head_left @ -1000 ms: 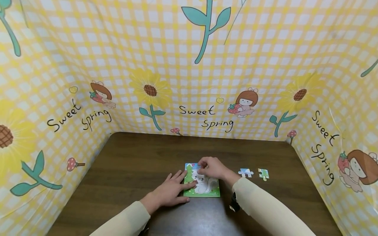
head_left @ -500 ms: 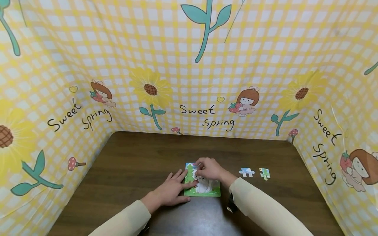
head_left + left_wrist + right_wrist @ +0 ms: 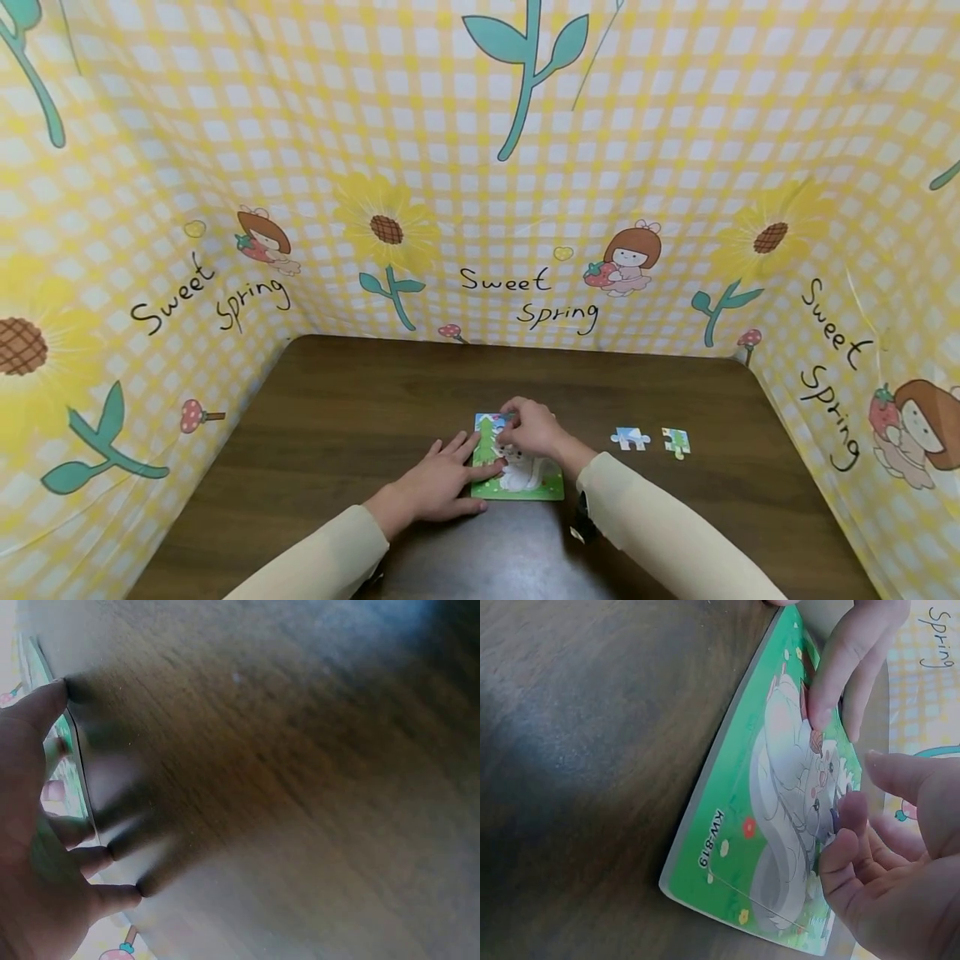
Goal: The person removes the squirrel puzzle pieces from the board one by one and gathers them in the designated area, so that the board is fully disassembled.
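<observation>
A picture puzzle (image 3: 553,485) with a white long-tailed animal on green ground lies flat on the dark table. My left hand (image 3: 438,483) rests spread at its left side, forefinger reaching onto the picture and thumb by the near left corner. Over the upper part of the puzzle, my right hand (image 3: 534,427) bends its fingers down, thumb and forefinger apart; two curled fingertips (image 3: 840,844) sit right at the surface in the right wrist view. These fingers cover part of the picture, and I cannot tell whether they hold a puzzle piece.
To the right of the puzzle lie two loose puzzle pieces, a blue and white one (image 3: 630,438) and a green one (image 3: 676,442). A yellow checked cloth (image 3: 420,150) stands around the table's (image 3: 360,383) back and sides.
The right hand has shifted slightly left over the upper part of the puzzle, fingers still bent. My left hand stays in place, and the loose pieces lie as before.
</observation>
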Action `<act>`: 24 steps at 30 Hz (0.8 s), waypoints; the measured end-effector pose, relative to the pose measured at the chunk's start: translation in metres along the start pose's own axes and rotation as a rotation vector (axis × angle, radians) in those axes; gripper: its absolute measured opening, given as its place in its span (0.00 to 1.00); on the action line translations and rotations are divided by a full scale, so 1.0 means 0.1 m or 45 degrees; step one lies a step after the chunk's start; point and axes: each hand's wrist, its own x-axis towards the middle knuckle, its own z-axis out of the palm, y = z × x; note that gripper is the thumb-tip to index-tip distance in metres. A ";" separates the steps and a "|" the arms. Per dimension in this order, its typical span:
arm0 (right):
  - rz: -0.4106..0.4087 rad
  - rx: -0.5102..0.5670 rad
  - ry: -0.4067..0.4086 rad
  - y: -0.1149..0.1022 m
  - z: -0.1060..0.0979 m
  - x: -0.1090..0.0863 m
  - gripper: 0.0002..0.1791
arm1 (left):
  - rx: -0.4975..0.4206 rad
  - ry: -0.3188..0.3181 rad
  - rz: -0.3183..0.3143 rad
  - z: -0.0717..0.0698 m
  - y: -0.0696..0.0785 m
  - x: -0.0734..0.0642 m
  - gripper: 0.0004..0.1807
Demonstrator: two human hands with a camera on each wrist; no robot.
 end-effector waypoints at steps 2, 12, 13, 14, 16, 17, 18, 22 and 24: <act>0.013 -0.013 -0.012 0.00 0.02 0.01 0.28 | -0.006 -0.001 0.002 0.01 0.00 0.00 0.34; 0.030 -0.109 -0.001 -0.07 0.02 0.03 0.28 | -0.011 -0.001 -0.043 0.01 -0.01 0.00 0.38; 0.033 -0.113 0.009 -0.07 0.01 0.03 0.28 | -0.012 -0.002 -0.048 0.01 -0.01 0.00 0.39; 0.039 -0.110 0.017 -0.08 0.00 0.03 0.27 | -0.011 0.000 -0.051 0.01 -0.01 0.00 0.39; 0.046 -0.103 0.026 -0.09 -0.01 0.04 0.27 | -0.004 -0.002 -0.056 0.01 -0.01 0.01 0.40; 0.053 -0.102 0.026 -0.09 -0.01 0.04 0.26 | -0.002 -0.005 -0.055 0.01 -0.01 0.01 0.40; 0.057 -0.096 0.024 -0.09 -0.02 0.03 0.26 | -0.001 -0.006 -0.052 0.01 -0.01 0.01 0.40; 0.076 -0.076 0.024 -0.08 -0.01 0.03 0.25 | -0.003 -0.003 -0.038 -0.02 -0.01 0.01 0.40; 0.086 -0.061 0.032 -0.09 -0.01 0.02 0.25 | -0.014 -0.003 -0.035 -0.03 0.01 0.01 0.40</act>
